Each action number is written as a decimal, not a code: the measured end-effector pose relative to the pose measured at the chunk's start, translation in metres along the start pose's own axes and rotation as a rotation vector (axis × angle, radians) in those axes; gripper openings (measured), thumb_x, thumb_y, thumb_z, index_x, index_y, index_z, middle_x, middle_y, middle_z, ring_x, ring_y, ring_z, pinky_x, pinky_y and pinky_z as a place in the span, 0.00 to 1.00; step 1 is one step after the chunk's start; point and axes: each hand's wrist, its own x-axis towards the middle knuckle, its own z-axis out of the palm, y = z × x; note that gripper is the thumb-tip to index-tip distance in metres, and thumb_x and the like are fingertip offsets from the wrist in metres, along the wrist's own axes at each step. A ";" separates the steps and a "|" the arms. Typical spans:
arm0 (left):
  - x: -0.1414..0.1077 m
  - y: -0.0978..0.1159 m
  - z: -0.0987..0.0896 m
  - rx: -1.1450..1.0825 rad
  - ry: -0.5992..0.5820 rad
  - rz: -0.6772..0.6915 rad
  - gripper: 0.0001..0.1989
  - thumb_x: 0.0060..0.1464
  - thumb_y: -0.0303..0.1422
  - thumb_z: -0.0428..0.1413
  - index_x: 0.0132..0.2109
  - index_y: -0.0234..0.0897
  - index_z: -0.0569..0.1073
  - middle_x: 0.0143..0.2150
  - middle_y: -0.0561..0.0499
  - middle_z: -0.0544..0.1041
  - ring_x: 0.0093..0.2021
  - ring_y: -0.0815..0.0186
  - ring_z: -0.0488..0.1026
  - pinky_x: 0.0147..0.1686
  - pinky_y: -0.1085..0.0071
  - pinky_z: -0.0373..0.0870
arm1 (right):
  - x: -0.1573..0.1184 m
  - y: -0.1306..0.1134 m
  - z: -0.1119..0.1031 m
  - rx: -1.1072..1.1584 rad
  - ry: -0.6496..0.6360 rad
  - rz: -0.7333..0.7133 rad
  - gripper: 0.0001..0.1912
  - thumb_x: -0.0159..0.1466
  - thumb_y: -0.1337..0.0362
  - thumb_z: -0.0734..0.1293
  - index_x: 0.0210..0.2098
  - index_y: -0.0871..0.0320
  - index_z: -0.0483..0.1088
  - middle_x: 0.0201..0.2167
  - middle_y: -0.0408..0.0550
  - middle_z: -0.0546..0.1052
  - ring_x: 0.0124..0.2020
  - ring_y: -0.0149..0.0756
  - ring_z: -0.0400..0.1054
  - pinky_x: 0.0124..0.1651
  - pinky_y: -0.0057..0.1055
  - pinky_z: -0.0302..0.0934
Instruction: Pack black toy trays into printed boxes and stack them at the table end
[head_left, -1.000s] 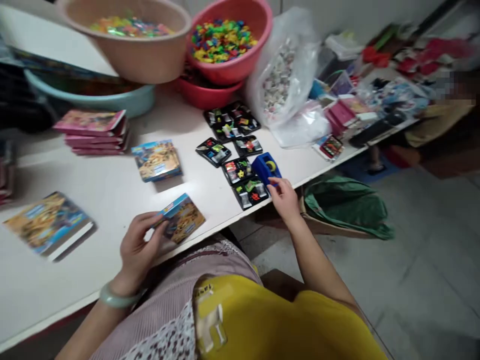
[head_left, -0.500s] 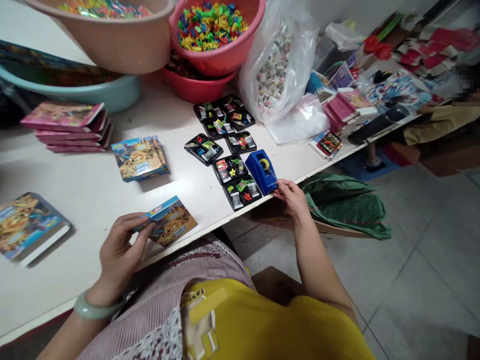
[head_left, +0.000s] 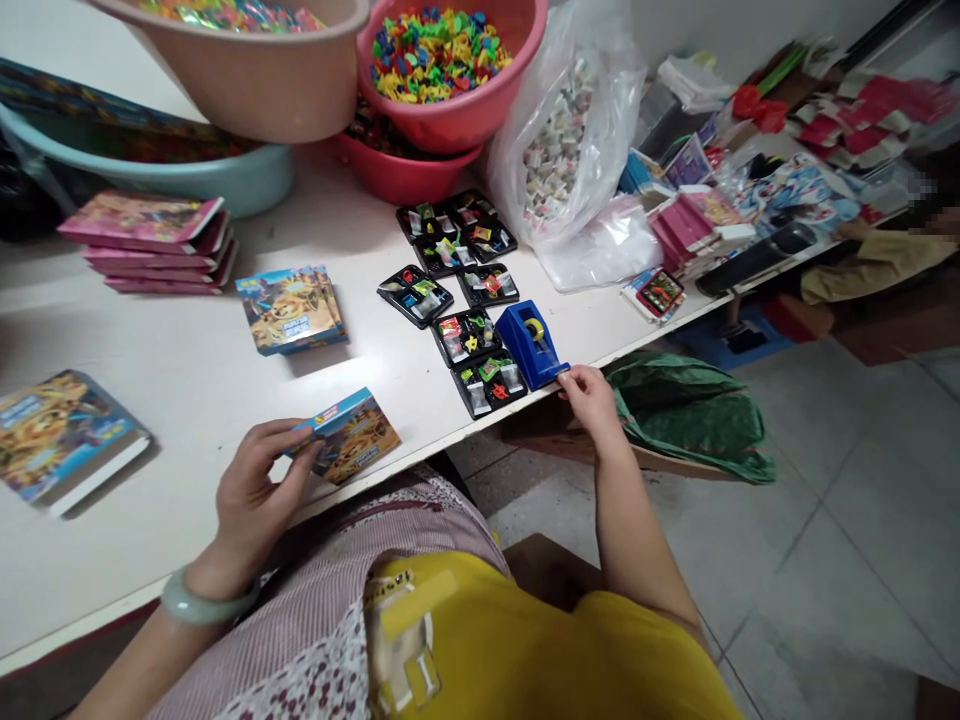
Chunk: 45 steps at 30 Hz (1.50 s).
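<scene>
My left hand (head_left: 262, 470) pinches a small printed cardboard box (head_left: 356, 440), blue-edged with a yellow-brown picture, near the table's front edge. My right hand (head_left: 592, 400) is at the front lip of a blue tape dispenser (head_left: 531, 350), thumb and fingers pinched together on the tape end; the tape itself is hardly visible. A yellowish roll (head_left: 534, 328) sits inside the dispenser. Beside it lie black compartment trays (head_left: 489, 385) holding small colourful toys and packets. Similar printed boxes (head_left: 289, 308) stand behind my left hand, and another box (head_left: 67, 440) lies at far left.
Pink boxes (head_left: 150, 245) are stacked at left. Behind stand a beige tub (head_left: 300, 95), a pink basin (head_left: 517, 85) of plastic pieces, a light-blue basin (head_left: 247, 185) and a clear bag (head_left: 555, 150). A green sack (head_left: 690, 410) is below the edge; another person's sleeve (head_left: 870, 260) shows right.
The view has shifted slightly, moving the table things a little to the right. My left hand keeps the box, and my right hand stays pinched at the dispenser's front.
</scene>
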 end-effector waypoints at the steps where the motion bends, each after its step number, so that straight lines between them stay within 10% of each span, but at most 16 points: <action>1: 0.000 -0.001 0.000 0.003 0.001 0.007 0.15 0.52 0.26 0.62 0.45 0.49 0.74 0.43 0.54 0.78 0.43 0.62 0.77 0.37 0.62 0.80 | 0.000 0.000 -0.002 -0.020 0.013 -0.003 0.22 0.57 0.43 0.66 0.23 0.56 0.68 0.35 0.51 0.72 0.35 0.39 0.69 0.36 0.41 0.72; 5: 0.002 0.000 0.002 0.021 -0.047 0.058 0.12 0.53 0.27 0.61 0.46 0.43 0.74 0.45 0.50 0.77 0.45 0.62 0.76 0.42 0.63 0.78 | -0.020 -0.024 -0.002 -0.043 0.023 -0.016 0.18 0.57 0.48 0.67 0.20 0.54 0.66 0.26 0.48 0.72 0.33 0.41 0.69 0.43 0.43 0.69; 11: 0.014 0.023 0.008 0.098 -0.094 0.185 0.10 0.56 0.27 0.58 0.46 0.39 0.70 0.38 0.50 0.73 0.38 0.66 0.73 0.36 0.70 0.74 | -0.083 -0.133 0.063 0.592 -0.614 -0.095 0.13 0.59 0.51 0.70 0.35 0.54 0.79 0.26 0.44 0.79 0.25 0.32 0.71 0.33 0.33 0.70; 16: 0.022 0.030 0.005 0.222 -0.282 0.282 0.28 0.61 0.27 0.51 0.66 0.43 0.58 0.41 0.47 0.70 0.37 0.65 0.69 0.33 0.70 0.71 | -0.102 -0.189 0.123 0.749 -0.789 -0.078 0.20 0.59 0.54 0.70 0.49 0.54 0.77 0.28 0.41 0.80 0.24 0.29 0.70 0.34 0.32 0.71; 20: 0.021 0.023 0.005 0.267 -0.318 0.347 0.26 0.62 0.27 0.49 0.66 0.45 0.60 0.42 0.47 0.69 0.35 0.65 0.68 0.31 0.70 0.70 | -0.092 -0.187 0.141 0.528 -0.717 -0.205 0.31 0.62 0.57 0.67 0.63 0.54 0.63 0.27 0.39 0.79 0.21 0.30 0.68 0.29 0.30 0.67; 26: 0.037 0.004 0.002 0.045 -0.214 0.225 0.14 0.61 0.28 0.52 0.52 0.41 0.72 0.40 0.49 0.72 0.39 0.66 0.72 0.38 0.69 0.72 | -0.061 -0.176 0.148 -0.045 -0.580 -0.485 0.32 0.59 0.49 0.71 0.59 0.55 0.68 0.21 0.44 0.75 0.23 0.40 0.70 0.28 0.34 0.63; 30: 0.103 -0.023 -0.014 0.006 0.032 -0.044 0.08 0.58 0.29 0.55 0.44 0.38 0.75 0.40 0.50 0.76 0.40 0.65 0.72 0.42 0.70 0.71 | -0.046 -0.168 0.159 0.148 -0.553 -0.515 0.33 0.62 0.50 0.67 0.63 0.55 0.61 0.40 0.51 0.78 0.31 0.37 0.72 0.32 0.34 0.67; 37: 0.214 -0.088 -0.008 0.130 0.047 -0.323 0.10 0.51 0.25 0.58 0.42 0.32 0.74 0.40 0.46 0.76 0.42 0.61 0.72 0.48 0.64 0.69 | 0.000 -0.144 0.165 0.119 -0.409 -0.542 0.21 0.63 0.53 0.64 0.52 0.57 0.71 0.49 0.57 0.75 0.44 0.44 0.72 0.48 0.46 0.68; 40: 0.196 -0.103 -0.029 0.184 0.104 -0.194 0.18 0.51 0.32 0.61 0.50 0.36 0.72 0.48 0.45 0.75 0.48 0.60 0.71 0.50 0.64 0.68 | 0.030 -0.134 0.154 0.010 -0.330 -0.624 0.21 0.64 0.53 0.64 0.52 0.56 0.71 0.50 0.57 0.75 0.51 0.49 0.70 0.56 0.51 0.64; 45: 0.102 -0.107 -0.117 0.489 0.167 -0.245 0.19 0.53 0.38 0.60 0.50 0.38 0.69 0.50 0.46 0.74 0.51 0.58 0.71 0.53 0.61 0.68 | 0.085 -0.132 0.156 -0.276 -0.369 -0.666 0.33 0.59 0.50 0.68 0.59 0.60 0.66 0.60 0.66 0.67 0.61 0.63 0.60 0.60 0.61 0.55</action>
